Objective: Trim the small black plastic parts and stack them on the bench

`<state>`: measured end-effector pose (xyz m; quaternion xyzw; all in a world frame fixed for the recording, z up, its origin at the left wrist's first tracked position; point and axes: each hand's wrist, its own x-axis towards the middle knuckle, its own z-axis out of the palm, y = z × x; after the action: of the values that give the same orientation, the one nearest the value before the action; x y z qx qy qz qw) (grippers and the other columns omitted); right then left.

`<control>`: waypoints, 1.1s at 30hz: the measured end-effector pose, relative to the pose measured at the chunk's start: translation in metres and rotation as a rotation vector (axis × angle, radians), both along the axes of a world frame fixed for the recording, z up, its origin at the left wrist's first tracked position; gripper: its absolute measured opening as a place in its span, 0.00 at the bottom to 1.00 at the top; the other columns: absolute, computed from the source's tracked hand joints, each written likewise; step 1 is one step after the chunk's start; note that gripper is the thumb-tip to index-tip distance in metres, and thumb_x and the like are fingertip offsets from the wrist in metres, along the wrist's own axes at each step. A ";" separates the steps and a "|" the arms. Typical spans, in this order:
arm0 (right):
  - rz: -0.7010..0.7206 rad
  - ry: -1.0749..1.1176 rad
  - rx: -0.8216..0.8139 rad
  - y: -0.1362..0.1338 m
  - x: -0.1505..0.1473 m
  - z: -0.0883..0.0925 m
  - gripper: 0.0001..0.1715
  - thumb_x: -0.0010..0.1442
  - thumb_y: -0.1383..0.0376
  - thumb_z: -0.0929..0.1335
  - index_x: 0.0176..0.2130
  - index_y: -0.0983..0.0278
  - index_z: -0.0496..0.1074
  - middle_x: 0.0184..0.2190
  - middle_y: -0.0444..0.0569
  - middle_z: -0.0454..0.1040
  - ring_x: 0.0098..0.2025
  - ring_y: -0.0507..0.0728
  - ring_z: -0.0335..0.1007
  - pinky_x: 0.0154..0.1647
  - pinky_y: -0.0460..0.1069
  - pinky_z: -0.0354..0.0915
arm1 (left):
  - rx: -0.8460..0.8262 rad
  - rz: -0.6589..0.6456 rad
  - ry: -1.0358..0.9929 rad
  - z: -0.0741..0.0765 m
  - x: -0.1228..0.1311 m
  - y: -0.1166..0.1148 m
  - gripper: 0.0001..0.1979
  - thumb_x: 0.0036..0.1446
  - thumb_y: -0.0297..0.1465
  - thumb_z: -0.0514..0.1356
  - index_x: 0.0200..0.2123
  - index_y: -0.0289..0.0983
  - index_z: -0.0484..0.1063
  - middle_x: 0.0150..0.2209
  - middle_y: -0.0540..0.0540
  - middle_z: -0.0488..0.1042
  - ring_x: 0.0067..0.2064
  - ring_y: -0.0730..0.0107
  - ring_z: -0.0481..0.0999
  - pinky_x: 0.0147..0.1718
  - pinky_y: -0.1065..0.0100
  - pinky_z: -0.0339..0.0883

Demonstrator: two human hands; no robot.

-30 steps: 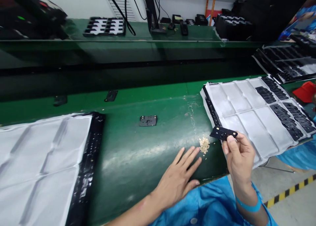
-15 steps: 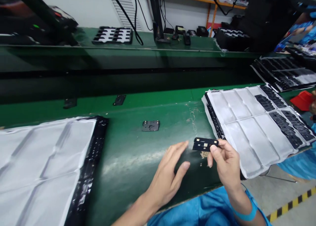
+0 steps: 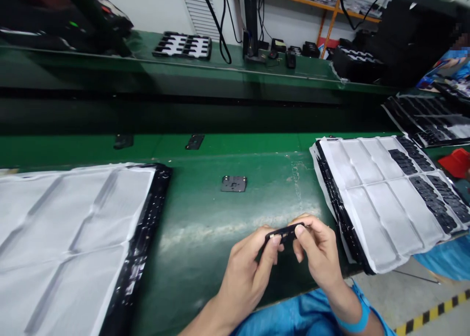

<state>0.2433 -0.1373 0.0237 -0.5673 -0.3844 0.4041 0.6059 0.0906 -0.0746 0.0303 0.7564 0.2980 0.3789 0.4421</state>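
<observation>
Between my two hands is a thin black plastic part (image 3: 285, 232), tilted nearly edge-on above the green table. My left hand (image 3: 249, 262) pinches its left end between thumb and fingers. The right end is gripped by my right hand (image 3: 318, 248), whose thumb lies along the near side. A similar flat black part (image 3: 234, 183) with small gold-coloured spots lies on the table beyond my hands. To the right, a tray lined with white sheet (image 3: 370, 199) holds rows of black parts (image 3: 433, 201) in its right compartments.
Another white-lined tray (image 3: 73, 238) fills the left side. Two dark parts, one (image 3: 194, 142) nearer the middle and one (image 3: 124, 141) farther left, lie at the table's back. Behind is a raised green ledge (image 3: 235, 74) with a monitor stand, cables and small trays. A red object (image 3: 455, 163) sits far right.
My left hand has moved right and closed on the left end of the black plastic part. My right hand has drawn it slightly left and tipped it nearly edge-on. The view has shifted slightly.
</observation>
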 end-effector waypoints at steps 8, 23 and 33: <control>-0.010 -0.013 0.089 0.006 -0.008 -0.009 0.15 0.73 0.60 0.67 0.35 0.64 0.75 0.21 0.38 0.64 0.16 0.45 0.56 0.17 0.42 0.52 | 0.066 0.003 -0.004 -0.007 -0.006 -0.002 0.11 0.72 0.23 0.54 0.34 0.39 0.70 0.27 0.53 0.71 0.27 0.75 0.73 0.29 0.75 0.65; -0.017 0.015 0.076 0.007 -0.003 -0.013 0.12 0.71 0.62 0.69 0.35 0.63 0.75 0.25 0.40 0.67 0.18 0.45 0.54 0.18 0.43 0.51 | 0.097 0.002 -0.005 -0.007 -0.003 0.003 0.12 0.72 0.23 0.54 0.34 0.39 0.69 0.27 0.54 0.70 0.27 0.76 0.72 0.29 0.76 0.66; 0.019 0.020 0.066 0.012 0.002 -0.008 0.13 0.71 0.62 0.67 0.34 0.64 0.75 0.22 0.38 0.64 0.18 0.46 0.51 0.19 0.44 0.49 | 0.177 0.006 0.006 -0.004 0.001 0.006 0.10 0.72 0.23 0.54 0.38 0.40 0.70 0.30 0.53 0.73 0.27 0.76 0.73 0.27 0.76 0.64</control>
<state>0.2454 -0.1258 0.0156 -0.5393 -0.3967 0.4025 0.6243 0.0918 -0.0690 0.0267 0.7927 0.2672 0.4027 0.3715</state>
